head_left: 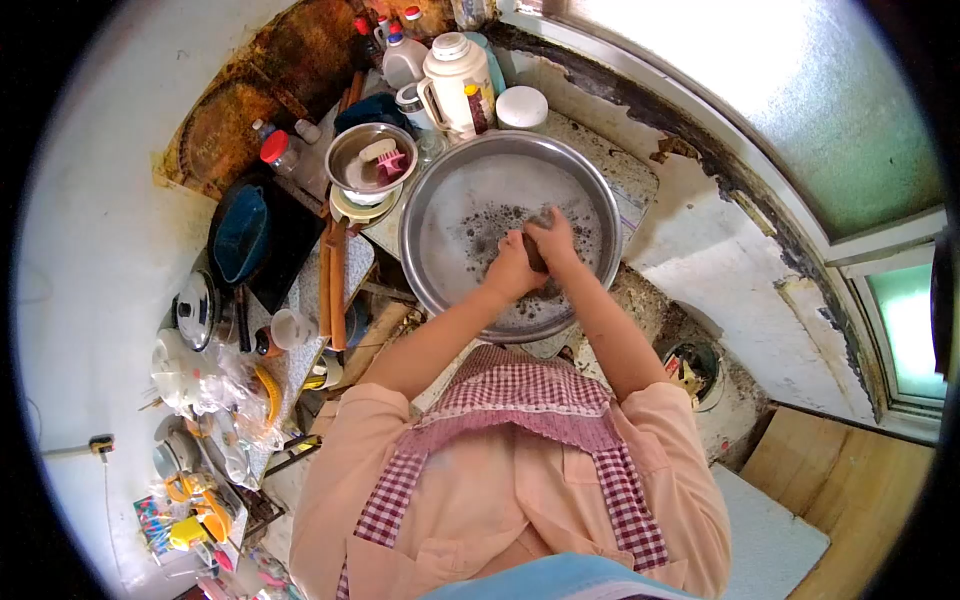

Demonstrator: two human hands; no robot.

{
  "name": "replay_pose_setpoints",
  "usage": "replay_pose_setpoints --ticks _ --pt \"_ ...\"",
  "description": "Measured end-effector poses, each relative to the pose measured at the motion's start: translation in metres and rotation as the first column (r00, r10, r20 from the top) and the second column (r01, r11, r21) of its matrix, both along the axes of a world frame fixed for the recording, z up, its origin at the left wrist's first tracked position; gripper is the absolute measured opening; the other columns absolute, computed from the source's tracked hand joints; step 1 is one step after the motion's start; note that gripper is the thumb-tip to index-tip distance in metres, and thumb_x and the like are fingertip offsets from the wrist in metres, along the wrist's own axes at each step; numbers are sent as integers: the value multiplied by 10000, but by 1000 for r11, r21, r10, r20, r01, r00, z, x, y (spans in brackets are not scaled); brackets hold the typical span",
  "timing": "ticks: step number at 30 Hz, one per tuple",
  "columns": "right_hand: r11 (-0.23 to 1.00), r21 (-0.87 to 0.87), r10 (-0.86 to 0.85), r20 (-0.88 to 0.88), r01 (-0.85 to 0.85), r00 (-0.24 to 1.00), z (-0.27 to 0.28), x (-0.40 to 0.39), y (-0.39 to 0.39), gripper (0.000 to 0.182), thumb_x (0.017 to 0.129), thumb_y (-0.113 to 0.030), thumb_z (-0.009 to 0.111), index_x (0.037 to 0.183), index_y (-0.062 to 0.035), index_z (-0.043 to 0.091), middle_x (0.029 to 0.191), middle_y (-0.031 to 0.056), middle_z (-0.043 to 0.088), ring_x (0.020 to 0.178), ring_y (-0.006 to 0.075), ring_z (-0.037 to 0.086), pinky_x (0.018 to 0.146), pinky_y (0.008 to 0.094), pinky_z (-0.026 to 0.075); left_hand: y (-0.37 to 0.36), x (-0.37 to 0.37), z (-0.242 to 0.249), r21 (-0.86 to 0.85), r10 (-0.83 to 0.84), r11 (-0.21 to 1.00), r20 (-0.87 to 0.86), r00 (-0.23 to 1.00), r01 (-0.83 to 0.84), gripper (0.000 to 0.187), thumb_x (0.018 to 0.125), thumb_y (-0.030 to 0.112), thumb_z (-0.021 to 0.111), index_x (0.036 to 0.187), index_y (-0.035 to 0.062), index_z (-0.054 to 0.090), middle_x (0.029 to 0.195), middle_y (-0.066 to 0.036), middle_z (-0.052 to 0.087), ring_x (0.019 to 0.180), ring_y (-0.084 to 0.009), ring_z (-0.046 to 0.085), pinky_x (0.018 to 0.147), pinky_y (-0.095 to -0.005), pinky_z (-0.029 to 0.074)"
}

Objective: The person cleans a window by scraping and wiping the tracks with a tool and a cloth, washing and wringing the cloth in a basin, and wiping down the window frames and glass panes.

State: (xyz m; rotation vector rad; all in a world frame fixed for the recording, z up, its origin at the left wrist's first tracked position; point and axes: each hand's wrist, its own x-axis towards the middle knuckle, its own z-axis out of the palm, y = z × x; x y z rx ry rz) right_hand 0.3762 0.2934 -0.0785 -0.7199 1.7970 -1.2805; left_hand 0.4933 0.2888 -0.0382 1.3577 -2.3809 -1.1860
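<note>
A wide metal basin (412, 205) stands in front of me, holding cloudy water with dark specks scattered over its surface. Both hands meet over the basin's right half, around a dark brownish-grey lump (536, 252) whose kind I cannot make out. My left hand (514, 266) grips the lump from the left, its fingers curled. From the right, my right hand (553, 238) is closed round its upper part. Much of the lump is hidden by the fingers.
Left of the basin, a smaller metal bowl (340, 150) holds a pink brush (392, 165). Behind stand a thermos (460, 85) and a white round container (521, 106). A dark pan (243, 235), a lidded pot (196, 308) and plastic bags (235, 390) crowd the left side.
</note>
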Motion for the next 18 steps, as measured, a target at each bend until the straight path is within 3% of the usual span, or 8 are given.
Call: replay_pose_setpoints --ticks 2,5,9,10,11,12,15,18 --pt "999 25 -24 -228 30 973 -1 2 4 301 754 -142 686 932 -11 480 960 166 547 831 251 568 690 393 479 7 -3 -19 -103 -42 994 29 999 44 738 686 225 750 1202 -52 301 1103 -247 479 1055 -401 509 857 -445 449" --pt "976 216 86 -198 -42 976 6 -4 3 373 773 -184 674 1053 -17 491 1038 177 547 904 256 565 720 377 475 15 -4 -23 -138 -13 990 -3 1000 13 666 713 220 717 1197 -34 336 1094 -232 494 1049 -392 517 854 -440 453" --pt "974 57 195 297 -221 935 42 -26 14 495 820 -212 645 1239 -54 435 1107 145 538 986 247 551 765 360 465 -4 4 9 108 5 994 -248 969 23 516 767 227 665 1163 4 421 1069 -187 538 994 -343 558 840 -389 475" --pt "964 -42 259 378 -263 889 50 -36 20 508 829 -216 640 1262 -67 420 1113 132 536 990 241 550 776 355 465 -7 4 21 464 222 886 -424 878 0 481 791 251 639 1156 13 438 1055 -172 549 956 -313 571 803 -372 485" --pt "947 -147 322 439 -286 839 59 -48 25 522 838 -219 635 1286 -79 406 1118 120 534 994 234 548 786 349 465 -10 7 31 755 456 651 -476 752 82 449 815 276 613 1149 22 455 1041 -157 560 918 -283 584 766 -356 495" --pt "931 -245 357 471 -270 807 65 -50 27 512 850 -209 618 1295 -79 400 1059 90 536 936 200 552 753 333 482 -19 17 36 836 496 445 -529 689 322 453 831 287 589 1171 22 450 1053 -148 552 877 -253 572 726 -344 492" --pt "796 -592 547 615 -127 568 86 -34 18 369 873 -178 580 1207 -71 464 950 53 558 905 147 562 728 293 506 -18 16 47 695 719 -185 -386 578 695 488 861 363 552 1207 35 445 1083 -134 522 760 -188 520 613 -299 472" --pt "823 -455 559 549 -339 621 88 -39 0 207 827 -132 635 983 -62 519 900 37 573 892 151 571 737 300 499 3 13 65 682 826 -214 -255 502 699 446 857 323 581 1171 29 468 1036 -118 525 744 -191 508 606 -280 454"
